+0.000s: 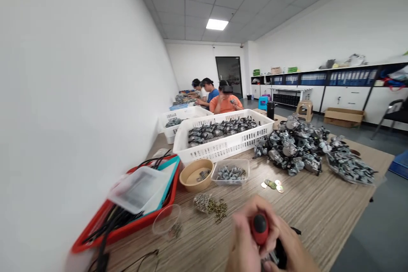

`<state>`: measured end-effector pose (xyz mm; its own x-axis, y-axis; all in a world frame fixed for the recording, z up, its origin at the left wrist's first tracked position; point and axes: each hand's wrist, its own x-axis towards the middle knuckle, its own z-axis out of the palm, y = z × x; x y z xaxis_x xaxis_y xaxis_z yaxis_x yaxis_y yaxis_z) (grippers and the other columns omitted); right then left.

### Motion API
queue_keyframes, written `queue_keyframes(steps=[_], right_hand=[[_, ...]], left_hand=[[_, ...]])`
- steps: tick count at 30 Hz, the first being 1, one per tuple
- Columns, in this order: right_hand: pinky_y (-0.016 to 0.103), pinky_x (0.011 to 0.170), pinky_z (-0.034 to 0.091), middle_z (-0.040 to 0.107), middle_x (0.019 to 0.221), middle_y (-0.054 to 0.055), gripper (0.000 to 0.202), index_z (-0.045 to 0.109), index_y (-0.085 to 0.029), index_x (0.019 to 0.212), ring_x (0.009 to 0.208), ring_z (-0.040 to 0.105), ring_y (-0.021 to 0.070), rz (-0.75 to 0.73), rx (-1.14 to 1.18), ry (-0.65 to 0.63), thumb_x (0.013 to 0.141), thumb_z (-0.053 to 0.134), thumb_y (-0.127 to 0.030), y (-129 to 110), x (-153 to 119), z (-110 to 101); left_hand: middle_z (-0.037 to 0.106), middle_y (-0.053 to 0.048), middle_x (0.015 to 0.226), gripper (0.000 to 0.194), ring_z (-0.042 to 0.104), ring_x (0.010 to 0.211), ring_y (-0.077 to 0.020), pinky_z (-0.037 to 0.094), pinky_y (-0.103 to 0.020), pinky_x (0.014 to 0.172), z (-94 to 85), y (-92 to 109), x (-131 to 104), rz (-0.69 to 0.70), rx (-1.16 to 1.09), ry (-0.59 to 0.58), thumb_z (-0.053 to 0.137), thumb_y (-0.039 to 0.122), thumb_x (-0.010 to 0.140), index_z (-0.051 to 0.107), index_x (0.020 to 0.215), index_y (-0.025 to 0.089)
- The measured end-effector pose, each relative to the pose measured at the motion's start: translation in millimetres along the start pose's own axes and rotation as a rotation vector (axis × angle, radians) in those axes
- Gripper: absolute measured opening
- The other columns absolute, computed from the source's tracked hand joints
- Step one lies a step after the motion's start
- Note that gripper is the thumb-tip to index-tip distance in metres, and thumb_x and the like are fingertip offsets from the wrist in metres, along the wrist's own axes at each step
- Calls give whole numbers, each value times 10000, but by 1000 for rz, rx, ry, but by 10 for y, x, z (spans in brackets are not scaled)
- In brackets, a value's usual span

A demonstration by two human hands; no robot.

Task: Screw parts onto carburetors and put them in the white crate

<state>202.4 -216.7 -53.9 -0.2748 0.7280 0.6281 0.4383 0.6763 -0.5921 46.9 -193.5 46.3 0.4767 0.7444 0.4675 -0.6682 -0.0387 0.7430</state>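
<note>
Two bare hands are close together over the near part of the desk (331, 208), with bare wood between them and its right edge. The left hand (241, 240) and the right hand (290, 238) are both bent around a red tool handle (260, 229) with a black end that points up at us. Fingers are curled snug on it, but they overlap, so I cannot tell which hand does the gripping. Just under the handle is a dark and silver part (280, 253), mostly hidden by the hands. Past the hands lie some shiny flat discs (272, 184). To the left are small gold screws (219, 211), a clear tub (230, 183) of metal bits and a tan bowl (193, 185). A red tray (127, 233) sits along the desk's left edge. A big heap of metal parts (293, 148) is farther back, and a bag of gray pieces (350, 166) lies near the far right corner. Behind a white basket (223, 151) sits a person in orange (227, 104).
</note>
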Motion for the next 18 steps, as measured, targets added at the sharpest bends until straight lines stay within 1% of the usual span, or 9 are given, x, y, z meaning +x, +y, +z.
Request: queue_keyframes(steps=[1, 3, 5, 7, 9, 11, 14, 16, 18], right_hand=[[360, 945, 635, 771, 1250, 128, 548, 681, -238, 1253, 1138, 769, 314, 25, 10, -6, 975, 634, -708, -21, 7, -8], [378, 987, 621, 768, 1244, 122, 582, 679, -249, 1288, 1174, 752, 319, 96, 21, -23, 976, 618, -736, -87, 20, -33], [395, 1024, 604, 764, 1250, 113, 565, 682, -274, 1295, 1210, 731, 322, 164, 26, -34, 978, 622, -737, -156, 26, -54], [397, 1024, 599, 759, 1270, 113, 565, 680, -284, 1284, 1209, 726, 318, 175, 32, -25, 981, 601, -754, -188, 19, -55], [388, 1021, 597, 746, 1308, 120, 607, 673, -273, 1266, 1203, 728, 308, 172, 32, -24, 975, 569, -796, -176, 6, -38], [371, 1001, 597, 741, 1299, 125, 631, 665, -251, 1243, 1174, 735, 296, 173, 27, -29, 970, 563, -811, -149, -2, -16], [347, 980, 586, 743, 1246, 113, 555, 653, -236, 1215, 1128, 730, 272, 216, 33, -35, 979, 628, -737, -146, 8, 1], [341, 986, 572, 743, 1216, 101, 500, 648, -239, 1184, 1116, 718, 259, 233, 47, -28, 984, 650, -697, -172, 22, 1], [339, 977, 561, 742, 1186, 95, 486, 643, -238, 1161, 1096, 711, 250, 240, 44, -22, 985, 647, -691, -197, 34, 1]], left_hand=[[391, 85, 611, 571, 251, 489, -59, 232, -156, 459, -25, -6, -5, 19, -20, -5, 532, 798, 968, 602, 972, 231], [449, 87, 654, 443, 261, 512, -52, 234, -137, 482, -31, 2, 0, 25, -35, -36, 702, 690, 945, 608, 1049, 270], [537, 58, 708, 358, 343, 541, -50, 292, -137, 521, 7, 28, 7, 8, -27, -55, 692, 614, 989, 646, 1038, 262], [570, 21, 694, 475, 421, 552, -60, 335, -156, 536, 45, 51, 1, -22, -19, 14, 589, 663, 1024, 683, 922, 209], [540, 13, 632, 628, 409, 528, -62, 308, -159, 509, 48, 62, -12, -60, -18, 114, 530, 752, 1002, 662, 797, 174], [521, 40, 598, 604, 333, 493, -52, 275, -149, 485, 26, 68, -16, -74, -17, 121, 607, 789, 937, 652, 843, 194], [609, 57, 640, 421, 337, 479, -47, 308, -131, 482, 45, 94, 7, -7, -1, 48, 785, 649, 899, 658, 993, 259], [647, 34, 645, 369, 441, 501, -61, 374, -141, 505, 121, 130, 24, 11, 20, 105, 786, 603, 921, 698, 959, 247], [631, 6, 604, 490, 516, 517, -84, 413, -163, 514, 190, 176, 27, -34, 29, 233, 744, 684, 915, 731, 840, 200]])
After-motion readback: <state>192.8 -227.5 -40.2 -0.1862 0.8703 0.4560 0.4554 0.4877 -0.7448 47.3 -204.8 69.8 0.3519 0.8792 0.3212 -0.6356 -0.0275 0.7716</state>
